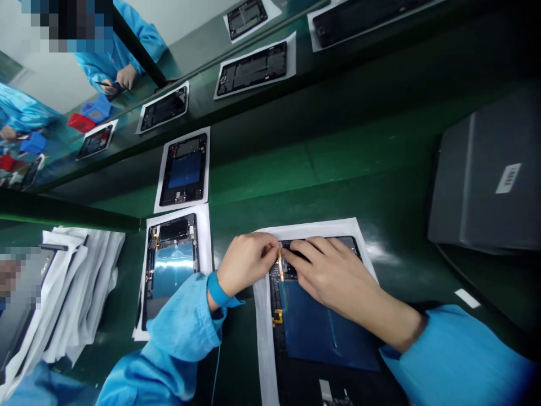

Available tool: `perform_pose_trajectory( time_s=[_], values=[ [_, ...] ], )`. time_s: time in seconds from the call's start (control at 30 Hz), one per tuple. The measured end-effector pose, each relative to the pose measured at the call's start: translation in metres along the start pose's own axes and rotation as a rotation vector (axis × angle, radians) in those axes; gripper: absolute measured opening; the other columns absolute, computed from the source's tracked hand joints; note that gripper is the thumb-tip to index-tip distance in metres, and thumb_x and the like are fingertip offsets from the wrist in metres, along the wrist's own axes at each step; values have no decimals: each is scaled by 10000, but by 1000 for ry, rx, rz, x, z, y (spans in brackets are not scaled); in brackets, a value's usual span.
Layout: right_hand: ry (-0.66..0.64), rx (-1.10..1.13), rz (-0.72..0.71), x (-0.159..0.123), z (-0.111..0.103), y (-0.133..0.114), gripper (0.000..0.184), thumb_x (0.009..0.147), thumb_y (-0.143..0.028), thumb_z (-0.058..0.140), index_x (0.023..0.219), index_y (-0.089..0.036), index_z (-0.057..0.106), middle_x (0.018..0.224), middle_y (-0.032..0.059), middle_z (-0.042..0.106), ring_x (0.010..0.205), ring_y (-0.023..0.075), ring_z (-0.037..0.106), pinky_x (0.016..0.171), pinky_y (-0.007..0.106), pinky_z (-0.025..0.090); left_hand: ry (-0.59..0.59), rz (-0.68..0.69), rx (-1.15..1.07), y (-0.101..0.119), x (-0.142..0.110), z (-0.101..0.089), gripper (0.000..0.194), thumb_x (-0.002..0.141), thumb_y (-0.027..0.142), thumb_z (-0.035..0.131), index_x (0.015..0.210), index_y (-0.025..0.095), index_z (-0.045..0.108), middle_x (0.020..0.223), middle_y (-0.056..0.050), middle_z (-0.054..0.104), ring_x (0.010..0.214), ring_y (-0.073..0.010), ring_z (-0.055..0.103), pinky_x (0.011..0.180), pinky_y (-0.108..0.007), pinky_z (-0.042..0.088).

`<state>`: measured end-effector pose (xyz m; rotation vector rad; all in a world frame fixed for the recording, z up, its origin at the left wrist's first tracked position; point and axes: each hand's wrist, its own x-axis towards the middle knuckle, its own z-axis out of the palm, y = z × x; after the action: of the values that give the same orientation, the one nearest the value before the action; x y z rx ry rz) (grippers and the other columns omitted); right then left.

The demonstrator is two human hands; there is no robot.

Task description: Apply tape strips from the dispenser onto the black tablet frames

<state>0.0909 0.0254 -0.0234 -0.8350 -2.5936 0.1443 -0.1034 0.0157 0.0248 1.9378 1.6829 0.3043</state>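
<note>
An opened tablet (296,378), its inner side up, lies in front of me on a white foam sheet (264,338). Inside it I see a blue-covered battery (321,332) and a thin orange flex cable (281,269) near the upper left. My left hand (249,259), with a blue wrist strap (218,290), is closed in a pinch at the cable's top end; what sits between the fingertips is too small to make out. Across the tablet's upper part rests my right hand (327,268), fingers stretched out, the index fingertip beside the same cable end.
Two more opened tablets, a nearer one (171,299) and a farther one (186,169), lie to the left. Beyond them a raised shelf (203,110) carries several others. White foam sleeves (84,293) are stacked far left; a dark grey case (477,186) stands right. Co-workers (114,67) sit opposite.
</note>
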Motion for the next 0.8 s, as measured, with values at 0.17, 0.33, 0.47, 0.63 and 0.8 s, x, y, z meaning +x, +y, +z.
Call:
perform_pose_trajectory(
  time_s=[0.17, 0.33, 0.47, 0.63, 0.8],
  values=[
    [-6, 20, 4, 1, 1, 0, 280, 827, -174, 570, 1089, -197, 664, 1043, 58, 652, 893, 221, 501, 739, 376, 341, 55, -78, -154, -3, 3, -14, 85, 792, 134, 549, 733, 177, 591, 614, 55, 580, 539, -77, 523, 542, -185, 409],
    [-8, 14, 9, 1, 0, -1, 291, 826, -158, 559, 1095, -194, 665, 1053, 60, 648, 909, 220, 506, 750, 376, 348, 64, -105, -236, 0, -15, -22, 85, 781, 167, 553, 713, 173, 603, 599, 51, 563, 531, -71, 492, 534, -182, 393],
    [6, -6, -6, 2, -1, -3, 317, 824, -142, 559, 1119, -196, 664, 1040, 67, 653, 903, 216, 520, 743, 368, 361, 128, -144, -319, -3, -30, -26, 77, 776, 199, 560, 711, 166, 587, 595, 42, 546, 534, -73, 485, 522, -179, 389],
    [33, 115, 11, 0, 1, -3, 279, 859, -138, 539, 1104, -185, 665, 1024, 74, 666, 919, 230, 576, 757, 374, 434, 191, -154, -468, 4, -46, -34, 190, 833, 320, 576, 750, 150, 577, 601, 23, 541, 514, -70, 460, 482, -173, 377],
    [79, 756, 146, 5, -25, -16, 328, 913, -253, 552, 1234, -232, 617, 1175, 70, 660, 1044, 197, 624, 889, 351, 525, 79, -67, -762, 29, -64, -28, 282, 823, 398, 682, 796, 118, 665, 609, -11, 583, 515, -73, 480, 498, -179, 402]
  ],
)
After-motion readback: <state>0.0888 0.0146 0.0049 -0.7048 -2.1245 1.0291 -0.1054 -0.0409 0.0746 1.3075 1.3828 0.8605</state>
